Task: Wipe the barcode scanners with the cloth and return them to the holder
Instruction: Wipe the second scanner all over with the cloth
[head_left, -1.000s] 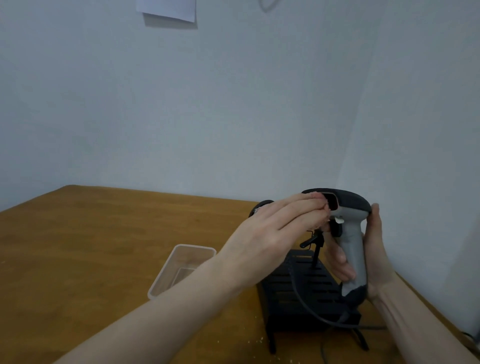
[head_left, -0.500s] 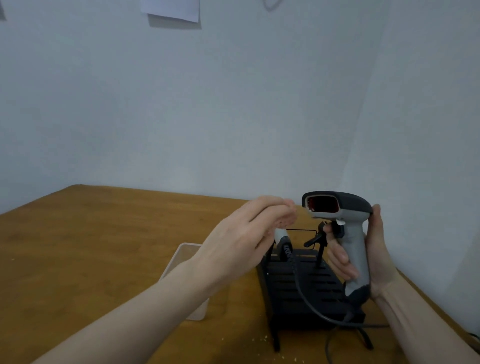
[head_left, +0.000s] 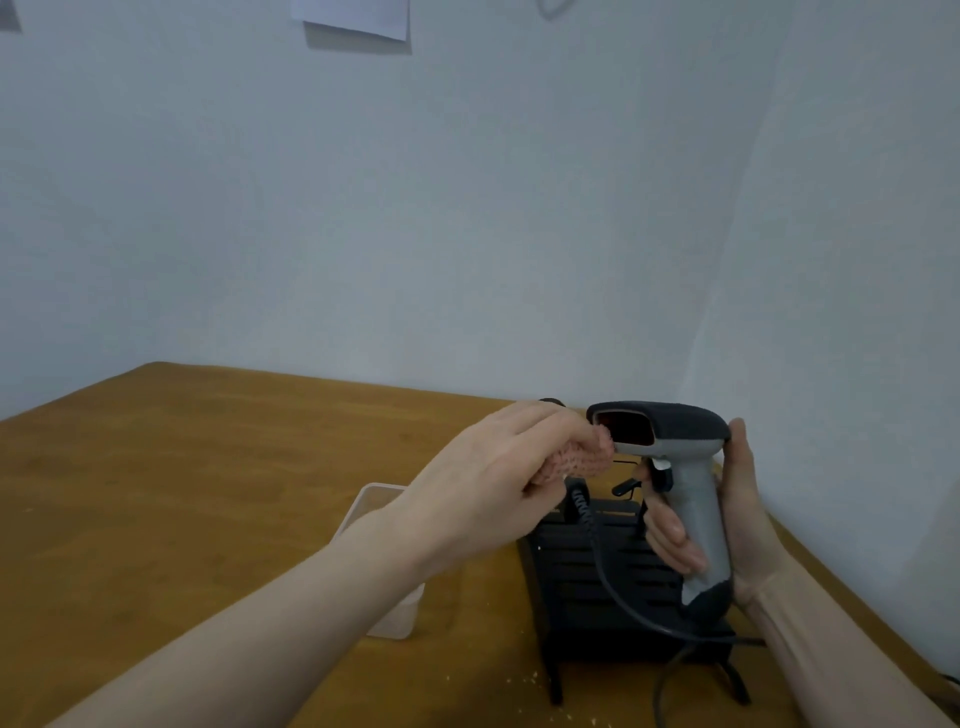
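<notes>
My right hand (head_left: 727, 519) grips the handle of a grey and black barcode scanner (head_left: 685, 467), held upright above the black holder (head_left: 613, 587). Its dark red window faces left. My left hand (head_left: 493, 483) is closed around a small pink cloth (head_left: 737, 457); the cloth's end touches the edge of the scanner window. A second scanner sits in the holder behind my left hand, mostly hidden; only its dark top (head_left: 551, 401) and coiled cable (head_left: 584, 512) show. A black cable (head_left: 623, 608) hangs from the held scanner across the holder.
A clear plastic tub (head_left: 384, 618) stands on the wooden table (head_left: 182, 493) left of the holder, partly behind my left forearm. Walls meet in a corner close behind and to the right. Small crumbs lie near the holder's feet.
My left hand drew back to the left from the scanner head, then came back, and the pink cloth now shows at the window. The right hand and scanner stayed nearly still.
</notes>
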